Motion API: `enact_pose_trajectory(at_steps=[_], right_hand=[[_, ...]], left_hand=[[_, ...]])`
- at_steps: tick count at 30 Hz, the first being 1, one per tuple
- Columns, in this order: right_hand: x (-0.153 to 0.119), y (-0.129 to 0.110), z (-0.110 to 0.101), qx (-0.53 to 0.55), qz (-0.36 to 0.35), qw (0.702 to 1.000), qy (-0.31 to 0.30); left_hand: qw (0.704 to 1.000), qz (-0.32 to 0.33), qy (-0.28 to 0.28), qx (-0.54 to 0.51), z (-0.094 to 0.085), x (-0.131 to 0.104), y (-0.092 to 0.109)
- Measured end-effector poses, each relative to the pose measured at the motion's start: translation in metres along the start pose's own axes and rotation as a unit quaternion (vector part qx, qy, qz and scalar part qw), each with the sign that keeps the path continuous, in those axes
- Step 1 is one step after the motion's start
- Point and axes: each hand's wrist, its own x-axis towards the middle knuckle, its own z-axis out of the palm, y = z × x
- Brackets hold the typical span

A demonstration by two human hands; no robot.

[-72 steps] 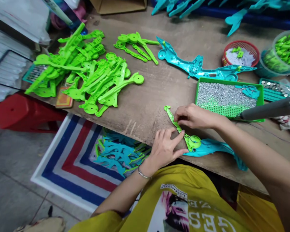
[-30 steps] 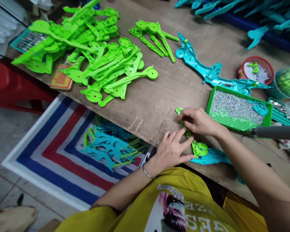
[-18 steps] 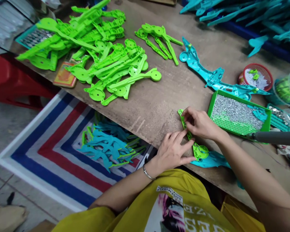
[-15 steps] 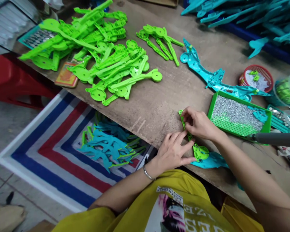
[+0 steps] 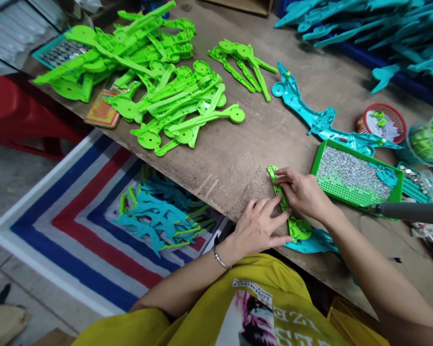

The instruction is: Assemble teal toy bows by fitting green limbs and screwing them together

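Note:
A long green plastic piece with a round disc end lies on a teal plastic part at the table's near edge. My left hand rests with spread fingers along the green piece, fingertips touching its side. Over the upper part of that piece is my right hand, its thumb and fingers brought together; whatever sits between the fingertips is too small to make out. Just right of my right hand stands a green tray of small silvery pieces.
Green parts are heaped at the left. Behind the tray lies a long teal part, beside a red basket. A grey tool juts in from the right. Teal parts lie below the table edge.
My right hand has shifted slightly right, its fingers a little straighter, showing more of the green piece's top end. My left hand has stayed in place. The view has tilted slightly.

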Motion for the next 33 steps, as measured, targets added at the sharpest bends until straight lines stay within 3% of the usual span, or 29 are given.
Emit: enact_pose_trajectory(at_steps=[13, 17, 23, 33], right_hand=[[-0.0002, -0.0004, 0.009, 0.029, 0.058, 0.994, 0.084], [-0.0025, -0.0007, 0.0077, 0.006, 0.043, 0.996, 0.078], [-0.0038, -0.0026, 0.0069, -0.09, -0.041, 0.994, 0.036], [-0.0014, 0.0001, 0.0062, -0.098, -0.03, 0.995, 0.007]], left_hand=[[1.0, -0.004, -0.011, -0.003, -0.0005, 0.0, 0.0005], [1.0, -0.005, -0.008, -0.004, -0.0007, 0.0004, 0.0006], [1.0, -0.005, -0.015, -0.001, -0.0015, 0.0004, 0.0008], [1.0, -0.003, -0.019, 0.0, -0.0018, 0.001, 0.0006]])
